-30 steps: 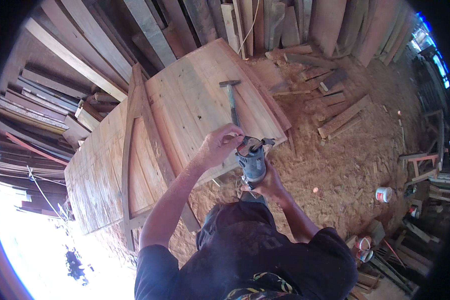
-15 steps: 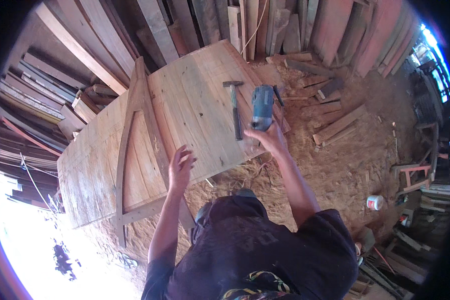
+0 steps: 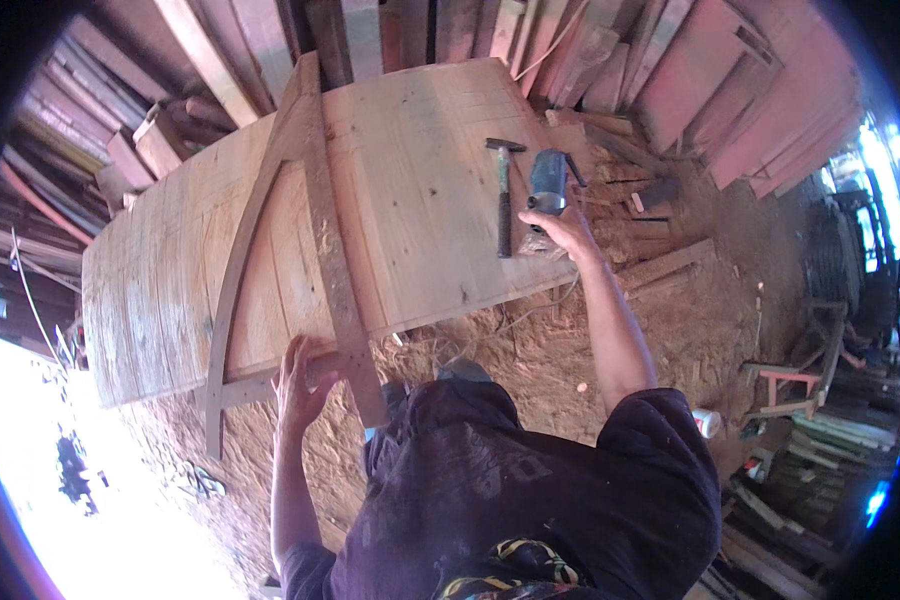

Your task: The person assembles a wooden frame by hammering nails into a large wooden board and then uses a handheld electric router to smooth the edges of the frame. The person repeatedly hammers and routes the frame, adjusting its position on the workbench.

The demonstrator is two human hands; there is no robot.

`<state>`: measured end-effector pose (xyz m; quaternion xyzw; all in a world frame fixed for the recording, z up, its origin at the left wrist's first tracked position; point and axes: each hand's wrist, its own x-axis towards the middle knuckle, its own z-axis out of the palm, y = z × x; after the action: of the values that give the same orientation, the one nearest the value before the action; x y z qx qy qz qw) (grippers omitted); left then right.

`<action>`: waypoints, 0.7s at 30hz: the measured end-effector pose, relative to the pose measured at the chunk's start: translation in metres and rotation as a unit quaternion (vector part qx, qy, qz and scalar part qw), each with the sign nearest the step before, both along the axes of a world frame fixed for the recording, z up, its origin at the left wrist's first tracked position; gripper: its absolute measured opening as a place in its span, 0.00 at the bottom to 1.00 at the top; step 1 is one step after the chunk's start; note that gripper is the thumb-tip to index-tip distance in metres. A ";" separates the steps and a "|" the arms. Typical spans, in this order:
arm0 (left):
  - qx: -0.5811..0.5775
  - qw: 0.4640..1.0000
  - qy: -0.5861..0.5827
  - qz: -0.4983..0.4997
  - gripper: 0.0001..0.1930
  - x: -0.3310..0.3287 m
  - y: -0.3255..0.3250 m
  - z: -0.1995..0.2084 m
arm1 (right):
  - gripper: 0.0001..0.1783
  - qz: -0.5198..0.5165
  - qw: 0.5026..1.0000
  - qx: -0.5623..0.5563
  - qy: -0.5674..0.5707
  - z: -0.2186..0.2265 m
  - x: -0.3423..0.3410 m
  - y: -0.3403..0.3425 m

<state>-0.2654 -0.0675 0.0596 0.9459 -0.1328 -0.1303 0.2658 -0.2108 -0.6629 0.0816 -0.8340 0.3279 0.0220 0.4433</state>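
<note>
My right hand point(image 3: 562, 228) grips a blue power tool point(image 3: 548, 176) with a dark side handle at the right end of a broad panel of joined planks point(image 3: 400, 190). Left of the tool lies a hammer point(image 3: 504, 200), its dark handle pointing toward me. Across the panel rests an A-shaped wooden frame point(image 3: 328, 235) with one curved leg and one straighter leg. My left hand point(image 3: 305, 385) is at the panel's near edge, between the frame's legs beside the crossbar, fingers apart and nothing in them. Whether its fingertips touch the wood I cannot tell.
Stacked boards point(image 3: 240, 50) lean along the far side. Offcuts point(image 3: 670, 262) lie on the sawdust-covered ground point(image 3: 510, 350) right of the panel. A white tub point(image 3: 707, 423) stands at my right, near a small wooden trestle point(image 3: 785, 385).
My left hand has moved left and nearer to me, down to the frame's crossbar. The right hand keeps hold of the power tool at the panel's end. The whole view has shifted.
</note>
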 end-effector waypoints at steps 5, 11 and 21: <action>0.063 0.991 -0.020 -0.115 0.59 0.002 0.011 0.003 | 0.52 0.000 0.993 -0.101 0.065 0.036 -0.002 0.022; 0.120 0.980 -0.039 -0.152 0.59 0.012 -0.002 -0.020 | 0.48 -0.078 0.947 -0.311 -0.002 0.022 -0.031 0.032; 0.171 0.959 -0.126 -0.186 0.43 0.017 0.004 -0.042 | 0.37 0.027 0.960 0.278 0.022 -0.071 -0.123 0.342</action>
<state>-0.2488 -0.0635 0.0178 0.9447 -0.3142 -0.0777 0.0524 -0.3342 -0.3206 0.0103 -0.6855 0.2959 0.1429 0.6498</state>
